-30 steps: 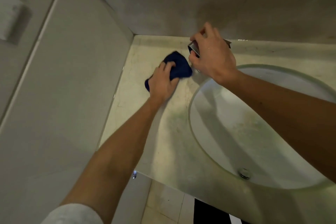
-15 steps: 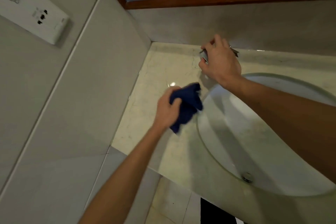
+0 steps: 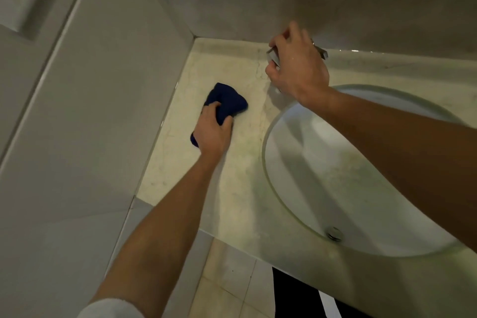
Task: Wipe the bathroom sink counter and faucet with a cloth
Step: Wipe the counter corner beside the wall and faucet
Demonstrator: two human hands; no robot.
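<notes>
- Head view: the left hand (image 3: pixel 213 131) has its fingers curled round a bunched dark blue cloth (image 3: pixel 227 102) and presses it onto the pale, veined stone counter (image 3: pixel 180 162), on the stretch left of the basin and near the side wall.
- The right hand (image 3: pixel 296 70) is at the far edge, its fingers wrapped round the chrome metal faucet (image 3: pixel 273 55); only slivers of metal show past the knuckles, so the faucet's shape cannot be told.
- Judging from this, the wiping is in its counter stage: the cloth works the left section, and no difference between wiped and unwiped stone can be made out.
- The counter to the right of the white oval sink basin (image 3: pixel 309 162), the strip behind it and the faucet itself probably still need the cloth; the faucet is only held bare-handed.
- The basin looks faintly stained or greenish near the metal drain (image 3: pixel 334 233).
- No brand, label or writing is readable; the white wall plate (image 3: pixel 19 8) at far left is too blurred to show any marking.
</notes>
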